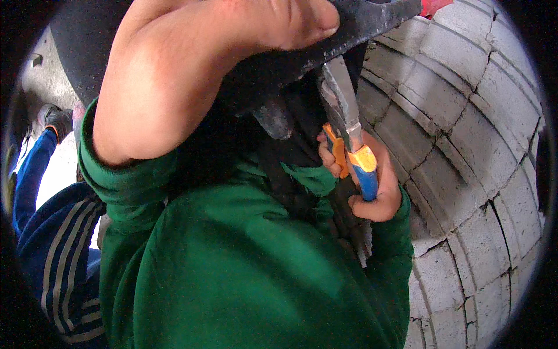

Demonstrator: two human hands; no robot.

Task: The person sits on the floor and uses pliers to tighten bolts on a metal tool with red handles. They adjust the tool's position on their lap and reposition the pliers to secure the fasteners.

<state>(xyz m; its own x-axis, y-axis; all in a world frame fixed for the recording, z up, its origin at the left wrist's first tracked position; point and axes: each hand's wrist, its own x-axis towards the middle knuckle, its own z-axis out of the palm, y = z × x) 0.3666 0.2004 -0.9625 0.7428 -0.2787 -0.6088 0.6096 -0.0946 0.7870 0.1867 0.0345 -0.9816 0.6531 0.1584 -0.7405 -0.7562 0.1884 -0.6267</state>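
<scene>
My left hand (285,20) lies along a long black part (372,22) at the top, its thumb pressed on the surface and the other fingers mostly out of sight. A red end piece (435,7) shows at the part's far right. Below it, my right hand (381,174) is closed round the handles of pliers (349,110) with a grey metal head and blue and yellow grips. The head points up, and its tip meets the underside of the black part; whether the jaws pinch anything there is hidden. A rounded dark grey stub (274,121) hangs left of the pliers.
Grey paving blocks (459,122) with wide gaps cover the ground at right. At left, another person's leg in blue striped trousers (64,256) is close to my left side, and a dark shoe (55,119) is farther off. A large black shape (87,46) stands at upper left.
</scene>
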